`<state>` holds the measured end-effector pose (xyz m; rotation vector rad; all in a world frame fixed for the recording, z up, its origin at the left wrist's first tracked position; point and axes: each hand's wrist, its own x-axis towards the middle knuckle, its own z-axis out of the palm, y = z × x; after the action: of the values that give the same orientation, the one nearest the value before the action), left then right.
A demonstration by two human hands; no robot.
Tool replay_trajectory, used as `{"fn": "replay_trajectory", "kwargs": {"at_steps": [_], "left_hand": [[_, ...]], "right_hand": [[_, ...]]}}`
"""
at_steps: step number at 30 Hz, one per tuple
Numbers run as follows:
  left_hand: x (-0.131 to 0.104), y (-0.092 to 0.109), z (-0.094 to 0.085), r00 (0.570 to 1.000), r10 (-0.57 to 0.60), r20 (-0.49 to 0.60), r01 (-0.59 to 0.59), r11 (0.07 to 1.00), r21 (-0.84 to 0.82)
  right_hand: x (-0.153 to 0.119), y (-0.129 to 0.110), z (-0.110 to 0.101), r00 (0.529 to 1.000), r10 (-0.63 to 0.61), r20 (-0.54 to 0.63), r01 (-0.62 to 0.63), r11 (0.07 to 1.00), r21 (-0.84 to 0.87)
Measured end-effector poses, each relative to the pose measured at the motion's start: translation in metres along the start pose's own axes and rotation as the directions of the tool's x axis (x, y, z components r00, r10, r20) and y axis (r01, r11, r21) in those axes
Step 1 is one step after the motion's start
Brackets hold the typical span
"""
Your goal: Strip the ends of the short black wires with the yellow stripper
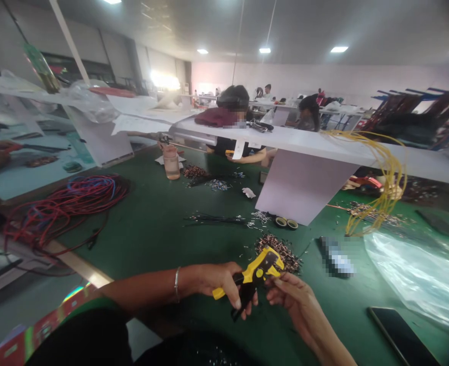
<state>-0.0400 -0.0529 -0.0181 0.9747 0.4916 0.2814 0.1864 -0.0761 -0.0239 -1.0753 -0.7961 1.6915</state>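
My left hand (226, 285) is wrapped round the handles of a yellow and black hand tool (260, 272), whose head points up and to the right. At the tool's jaws, my right hand (291, 295) has its fingers pinched together; whatever they hold is too small to make out. Just beyond the tool lies a heap of small copper-coloured pieces (279, 251) on the green table (216, 246). Farther back are a bundle of thin black wires (218, 219) and two small rolls of tape (286, 222).
Red and blue cable coils (71, 203) lie at the left, near a jar of liquid (171, 163). At the right are yellow wires (390, 183), a clear plastic bag (415, 279) and a phone (401, 335). A raised white shelf (296, 140) crosses behind; people sit beyond.
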Motion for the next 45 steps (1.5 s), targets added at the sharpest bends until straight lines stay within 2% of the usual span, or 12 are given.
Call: {"fn": "replay_trajectory", "kwargs": {"at_steps": [4, 9, 13, 19, 22, 25, 27, 30, 35, 39, 45], "left_hand": [[-0.003, 0.004, 0.001, 1.0, -0.014, 0.013, 0.014, 1.0, 0.007], [-0.008, 0.006, -0.003, 0.999, -0.045, 0.004, 0.045, 0.999, 0.02], [-0.009, 0.003, -0.012, 0.999, 0.005, 0.047, -0.005, 1.0, 0.01], [-0.011, 0.005, -0.015, 0.997, 0.06, 0.05, -0.059, 0.998, -0.005], [-0.012, 0.01, -0.012, 0.998, 0.054, 0.024, -0.054, 0.999, -0.007], [-0.012, 0.013, -0.009, 0.997, 0.059, 0.043, -0.058, 0.998, -0.024], [-0.011, 0.015, -0.007, 0.996, 0.056, 0.071, -0.053, 0.998, -0.041], [-0.01, 0.016, -0.006, 0.993, 0.053, 0.101, -0.048, 0.998, -0.051], [-0.007, 0.012, -0.009, 0.995, 0.082, 0.061, -0.075, 0.992, -0.106], [-0.007, 0.012, -0.011, 0.995, 0.091, 0.043, -0.087, 0.993, -0.079], [-0.005, 0.018, -0.006, 0.995, 0.093, 0.043, -0.091, 0.994, -0.056]], "right_hand": [[-0.005, 0.002, 0.005, 0.996, 0.055, 0.073, -0.05, 0.996, -0.069], [0.0, 0.004, 0.004, 0.995, 0.025, 0.093, -0.008, 0.983, -0.182], [0.007, 0.002, 0.0, 0.994, 0.001, 0.106, 0.02, 0.981, -0.191], [0.006, -0.016, 0.001, 0.998, -0.046, 0.053, 0.055, 0.983, -0.177], [0.005, -0.028, -0.001, 0.988, -0.151, -0.04, 0.144, 0.981, -0.133], [0.005, -0.038, -0.005, 0.96, -0.243, -0.136, 0.234, 0.969, -0.079], [0.005, -0.043, -0.007, 0.946, -0.282, -0.159, 0.275, 0.959, -0.062], [0.005, -0.046, -0.008, 0.942, -0.297, -0.154, 0.295, 0.955, -0.037], [0.007, -0.038, -0.014, 0.928, -0.331, -0.17, 0.328, 0.943, -0.049], [0.004, -0.035, -0.016, 0.883, -0.419, -0.213, 0.408, 0.908, -0.097], [-0.004, -0.034, -0.008, 0.765, -0.579, -0.282, 0.553, 0.815, -0.174]]}}
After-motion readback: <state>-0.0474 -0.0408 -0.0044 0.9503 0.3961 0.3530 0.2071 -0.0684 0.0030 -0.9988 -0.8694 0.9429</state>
